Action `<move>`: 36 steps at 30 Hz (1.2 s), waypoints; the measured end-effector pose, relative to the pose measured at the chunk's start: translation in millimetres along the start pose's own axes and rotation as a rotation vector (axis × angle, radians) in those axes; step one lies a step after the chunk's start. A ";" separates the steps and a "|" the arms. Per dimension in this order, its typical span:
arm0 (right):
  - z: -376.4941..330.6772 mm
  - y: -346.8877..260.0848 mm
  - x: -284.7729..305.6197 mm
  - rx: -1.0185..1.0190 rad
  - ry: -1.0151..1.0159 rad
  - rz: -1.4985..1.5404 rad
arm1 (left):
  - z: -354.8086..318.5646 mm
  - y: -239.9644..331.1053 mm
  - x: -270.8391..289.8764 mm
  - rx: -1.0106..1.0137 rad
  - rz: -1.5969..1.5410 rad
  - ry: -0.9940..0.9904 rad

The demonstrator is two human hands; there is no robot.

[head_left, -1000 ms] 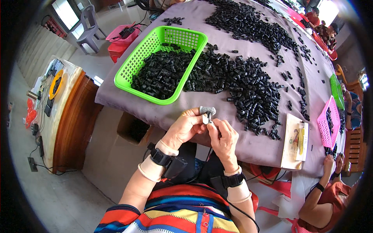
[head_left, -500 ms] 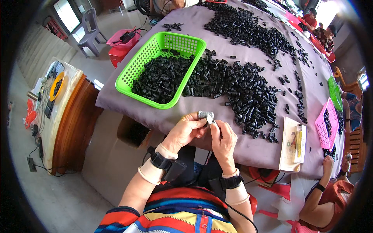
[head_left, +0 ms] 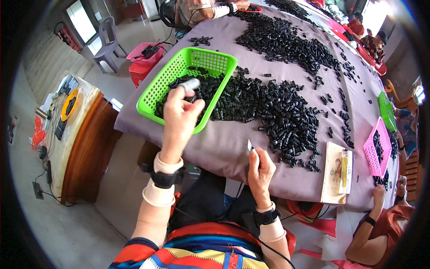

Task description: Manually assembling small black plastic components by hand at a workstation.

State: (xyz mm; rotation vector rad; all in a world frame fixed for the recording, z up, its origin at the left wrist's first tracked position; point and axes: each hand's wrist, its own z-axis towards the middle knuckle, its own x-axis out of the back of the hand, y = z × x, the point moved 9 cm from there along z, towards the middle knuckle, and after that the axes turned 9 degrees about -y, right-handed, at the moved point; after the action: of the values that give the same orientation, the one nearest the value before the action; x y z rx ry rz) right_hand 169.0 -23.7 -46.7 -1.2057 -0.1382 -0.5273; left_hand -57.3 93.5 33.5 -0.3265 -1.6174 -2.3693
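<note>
My left hand (head_left: 178, 112) is over the near side of a green plastic basket (head_left: 144, 106), its thumb and forefinger apart and nothing visible between them. A pale grey finger cover (head_left: 190, 84), blurred, wraps the forefinger. Inside the basket lie many small black plastic parts (head_left: 208, 92). Close to the table's front edge, my right hand (head_left: 261, 172) pinches a small knife (head_left: 250, 145), its pointed metal blade up and most of its handle hidden by the fingers. A large heap of the same black parts (head_left: 286, 116) spreads beyond that hand, to the right of the basket.
A grey cloth (head_left: 224, 139) covers the table. At right are a booklet (head_left: 330, 172) with a clear case, a pink basket (head_left: 371, 148) and a green basket (head_left: 386, 112). A co-worker's arm (head_left: 374, 219) is at the right. A wooden desk (head_left: 85, 157) stands left.
My left hand has moved away from the right hand, up and left to the green basket, and its fingers have parted. My right hand, still gripping the knife, has shifted slightly down and right.
</note>
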 end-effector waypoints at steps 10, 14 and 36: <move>-12.6 38.6 13.3 -0.271 0.221 0.453 | -37.8 -14.5 -176.2 -0.131 0.038 -0.486; -9.8 37.2 10.6 -0.251 0.212 0.443 | -30.4 -13.6 -197.4 -0.152 0.189 -0.495; 1.3 17.0 -6.1 -0.150 -0.039 0.124 | -106.0 -70.5 -140.8 0.664 -1.128 -0.586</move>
State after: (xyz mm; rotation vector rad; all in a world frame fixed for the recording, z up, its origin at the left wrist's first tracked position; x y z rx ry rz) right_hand 171.7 -16.2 -63.0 -1.3620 -0.0575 -0.4114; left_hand 47.7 30.8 -111.7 0.1012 -3.4245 -2.1657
